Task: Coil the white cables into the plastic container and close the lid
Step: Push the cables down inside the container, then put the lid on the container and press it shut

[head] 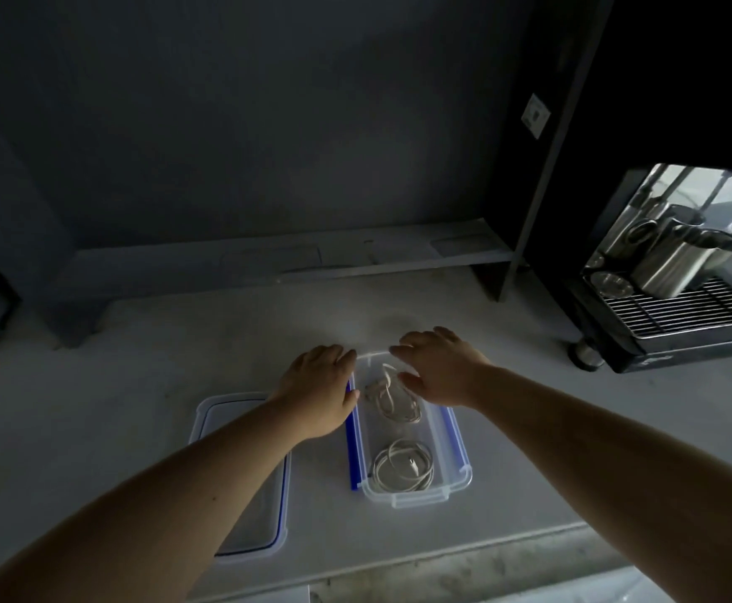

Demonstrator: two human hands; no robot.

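Note:
A clear plastic container (457, 489) with blue side clips stands open on the pale counter. Two white cables lie coiled inside: one coil (403, 467) at the near end, another (392, 400) at the far end. The clear lid (283, 485) with a blue seal lies flat to the left, partly under my left forearm. My left hand (318, 391) rests palm down over the container's far left edge, fingers straight. Over the far right part hovers my right hand (440, 369), fingers spread and relaxed, thumb near the far coil. Neither hand holds anything.
A black machine (642, 341) with a wire grate carrying steel cups (677, 258) stands at the right. A dark wall and a low ledge (268, 263) run behind the counter. The counter's front edge (442, 554) lies just below the container.

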